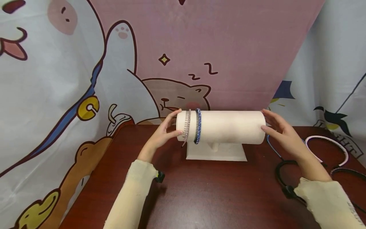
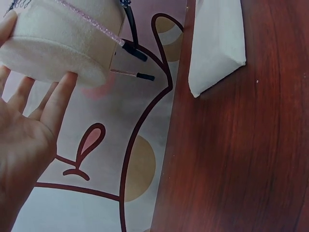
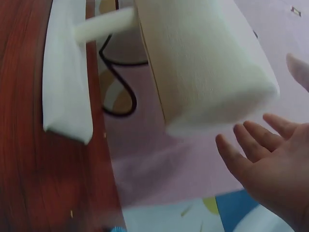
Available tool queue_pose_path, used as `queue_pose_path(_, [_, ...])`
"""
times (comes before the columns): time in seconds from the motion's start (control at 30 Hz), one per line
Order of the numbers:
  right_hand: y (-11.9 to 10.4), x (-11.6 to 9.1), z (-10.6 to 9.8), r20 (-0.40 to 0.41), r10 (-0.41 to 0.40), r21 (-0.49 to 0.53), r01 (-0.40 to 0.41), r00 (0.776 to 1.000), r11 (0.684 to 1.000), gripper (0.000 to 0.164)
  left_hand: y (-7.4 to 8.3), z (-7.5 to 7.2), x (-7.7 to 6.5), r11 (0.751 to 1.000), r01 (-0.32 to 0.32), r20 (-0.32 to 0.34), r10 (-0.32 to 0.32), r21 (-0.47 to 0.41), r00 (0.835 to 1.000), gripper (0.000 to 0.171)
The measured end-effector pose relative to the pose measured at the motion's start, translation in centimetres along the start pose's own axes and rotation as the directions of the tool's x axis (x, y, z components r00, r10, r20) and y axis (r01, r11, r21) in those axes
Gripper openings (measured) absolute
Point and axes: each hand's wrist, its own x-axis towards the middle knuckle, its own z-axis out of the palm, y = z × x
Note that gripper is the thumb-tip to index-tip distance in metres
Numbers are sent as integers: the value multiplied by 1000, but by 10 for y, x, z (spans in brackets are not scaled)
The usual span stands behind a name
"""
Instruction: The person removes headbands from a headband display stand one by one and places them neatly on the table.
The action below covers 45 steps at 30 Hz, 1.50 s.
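Observation:
A white padded cylinder display stand (image 1: 228, 127) stands on the table, its roll lying sideways above a flat white base (image 1: 217, 155). Two headbands circle the roll near its left end: a pale pink glittery one (image 1: 186, 124) and a blue glittery one (image 1: 198, 125). My left hand (image 1: 161, 136) touches the roll's left end; in the left wrist view its fingers (image 2: 59, 99) lie nearly straight against the end face. By the right end is my right hand (image 1: 283, 135), fingers spread. In the right wrist view those fingers (image 3: 234, 157) appear slightly apart from the roll.
On the reddish-brown table (image 1: 214, 190) at right lie a white headband (image 1: 341, 143), a dark headband (image 1: 349, 170) and a black loop (image 1: 278, 173), partly behind my right arm. A curtain with cartoon animals (image 1: 177, 92) hangs right behind the table.

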Motion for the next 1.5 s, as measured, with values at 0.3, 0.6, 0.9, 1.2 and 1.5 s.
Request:
queue_pose_path(0.3, [-3, 7, 19, -32, 104, 59, -102, 994, 993, 67, 7, 4, -3, 1000, 24, -8, -24, 8, 1000, 79])
queue_pose_path(0.6, [5, 6, 30, -22, 47, 372, -35, 999, 927, 64, 13, 7, -10, 999, 24, -37, -23, 28, 999, 77])
queue_pose_path(0.9, [6, 7, 34, -31, 36, 430, -19, 999, 903, 65, 18, 9, -13, 995, 65, -30, -63, 69, 998, 77])
queue_pose_path(1.2, [7, 5, 34, -25, 79, 381, -63, 997, 922, 68, 15, 18, -14, 995, 64, -141, -53, 75, 989, 70])
queue_pose_path(1.5, [9, 5, 35, -21, 73, 417, -58, 997, 907, 67, 27, 32, -29, 983, 102, -343, -44, 153, 938, 56])
